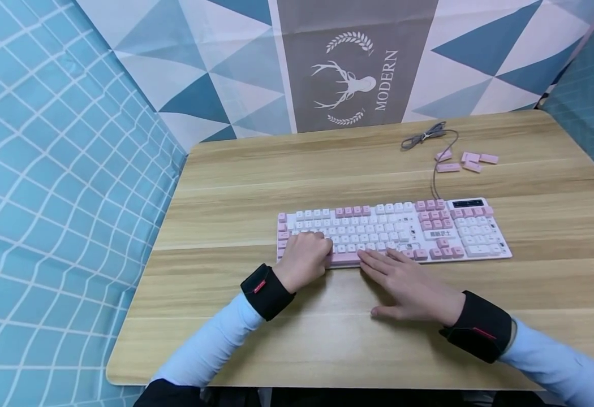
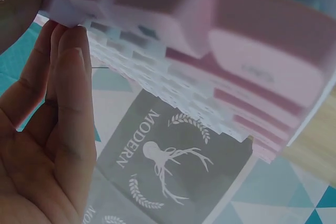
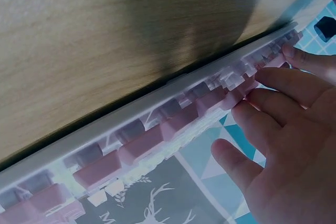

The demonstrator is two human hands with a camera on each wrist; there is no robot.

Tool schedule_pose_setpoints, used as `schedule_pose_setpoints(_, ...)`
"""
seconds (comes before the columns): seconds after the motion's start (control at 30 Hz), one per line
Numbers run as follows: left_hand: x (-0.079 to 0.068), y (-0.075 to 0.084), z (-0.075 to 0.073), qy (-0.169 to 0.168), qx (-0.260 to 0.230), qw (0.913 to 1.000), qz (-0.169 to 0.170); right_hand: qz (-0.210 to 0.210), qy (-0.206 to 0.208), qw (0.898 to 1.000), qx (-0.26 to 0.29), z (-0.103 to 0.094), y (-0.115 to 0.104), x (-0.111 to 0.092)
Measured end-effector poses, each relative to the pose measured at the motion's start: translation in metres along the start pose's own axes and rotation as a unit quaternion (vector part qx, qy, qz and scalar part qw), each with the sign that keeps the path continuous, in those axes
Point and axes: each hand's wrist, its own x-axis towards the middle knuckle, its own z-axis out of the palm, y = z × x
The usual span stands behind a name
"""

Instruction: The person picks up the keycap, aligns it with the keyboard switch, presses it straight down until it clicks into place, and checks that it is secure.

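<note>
Desk (image 1: 246, 186) carries keyboard (image 1: 345, 230) mid-surface, most keys (image 1: 388, 228) seated. Right hand (image 1: 411, 285), fingers extended, rests on front row; left hand (image 1: 304, 255) pinches front-row key (image 2: 62, 9). Several loose keycaps (image 1: 448, 168) lie behind keyboard: work looks part done; remainder unclear.

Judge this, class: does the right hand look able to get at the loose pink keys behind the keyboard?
Probably yes, with a stretch: the right hand seems empty, and nothing tall stands between it and the loose pink keys, only the low keyboard and its cable.
</note>
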Motion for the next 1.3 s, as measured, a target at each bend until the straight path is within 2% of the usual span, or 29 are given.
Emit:
schedule_pose_setpoints(0.3, -0.001, 0.005, 0.002, 0.022, 0.045, 0.9986, 0.015, 0.007, -0.018, 1.0, -0.017, 0.005, 0.0, -0.001)
schedule_pose_setpoints(0.43, 0.0, 0.004, 0.002, 0.018, 0.038, 0.9991, 0.013, -0.002, -0.023, 1.0, -0.016, 0.005, 0.0, 0.001)
schedule_pose_setpoints(0.7, 0.0, 0.003, 0.009, 0.008, 0.006, 0.9999, 0.011, 0.007, -0.042, 0.999, 0.015, 0.003, 0.002, 0.005)
schedule_pose_setpoints(0.87, -0.001, 0.003, 0.01, 0.017, 0.009, 0.9998, 0.008, 0.007, -0.046, 0.999, 0.003, 0.004, 0.002, 0.006)
schedule_pose_setpoints(1.1, 0.0, 0.005, 0.01, 0.012, 0.015, 0.9998, 0.004, 0.008, -0.04, 0.999, -0.001, 0.005, 0.001, 0.004)
schedule_pose_setpoints(1.3, 0.0, 0.006, 0.011, 0.027, 0.032, 0.9991, -0.002, 0.007, -0.031, 0.999, -0.006, 0.008, 0.001, 0.004)
